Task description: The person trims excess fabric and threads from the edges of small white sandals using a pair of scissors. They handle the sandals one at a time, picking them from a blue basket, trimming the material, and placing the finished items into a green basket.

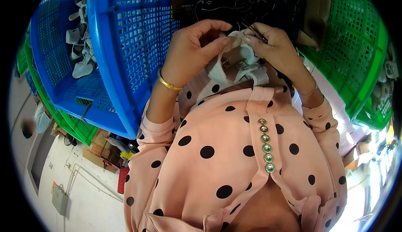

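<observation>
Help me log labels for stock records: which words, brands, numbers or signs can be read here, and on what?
None can be read.
Held pale shoe: faint marking inside, too small and blurred to read.
Grey wall box: any marks are too small to make out.

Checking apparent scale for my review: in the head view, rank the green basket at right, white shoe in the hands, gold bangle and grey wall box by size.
1. Green basket
2. White shoe
3. Grey wall box
4. Gold bangle, a thin band
</observation>
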Demonstrator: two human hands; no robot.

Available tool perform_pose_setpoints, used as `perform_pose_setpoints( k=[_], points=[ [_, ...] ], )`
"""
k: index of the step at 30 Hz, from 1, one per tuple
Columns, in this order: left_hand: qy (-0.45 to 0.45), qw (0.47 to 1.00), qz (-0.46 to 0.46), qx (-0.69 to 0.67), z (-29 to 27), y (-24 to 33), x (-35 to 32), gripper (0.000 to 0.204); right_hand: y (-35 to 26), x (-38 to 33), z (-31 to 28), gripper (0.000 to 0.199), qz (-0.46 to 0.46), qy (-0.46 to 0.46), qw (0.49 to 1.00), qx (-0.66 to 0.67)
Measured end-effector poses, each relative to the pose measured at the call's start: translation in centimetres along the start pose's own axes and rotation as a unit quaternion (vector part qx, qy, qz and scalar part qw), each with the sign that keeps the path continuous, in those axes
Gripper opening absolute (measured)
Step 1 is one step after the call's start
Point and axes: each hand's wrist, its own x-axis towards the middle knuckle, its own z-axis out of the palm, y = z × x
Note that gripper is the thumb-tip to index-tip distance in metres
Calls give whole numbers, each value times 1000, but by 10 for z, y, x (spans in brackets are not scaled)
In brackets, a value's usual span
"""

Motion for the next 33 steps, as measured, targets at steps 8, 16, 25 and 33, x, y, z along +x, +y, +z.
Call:
perform_pose_setpoints(
  k=[8, 16, 25, 33],
  points=[
    [180, 874, 264, 366, 2, -4, 5, 18, -20, 3, 2, 26, -15, 21, 993, -113],
    [67, 993, 34, 87, 4, 13, -2, 19, -15, -3, 0, 22, -129, 102, 982, -95],
    [120, 901, 287, 302, 26, -4, -5, 25, -10, -24, -7, 28, 71, 50, 992, 87],
    [142, 897, 286, 306, 46, 3, 1, 15, -8, -28, -3, 35, 67, 49, 989, 118]
  ],
)
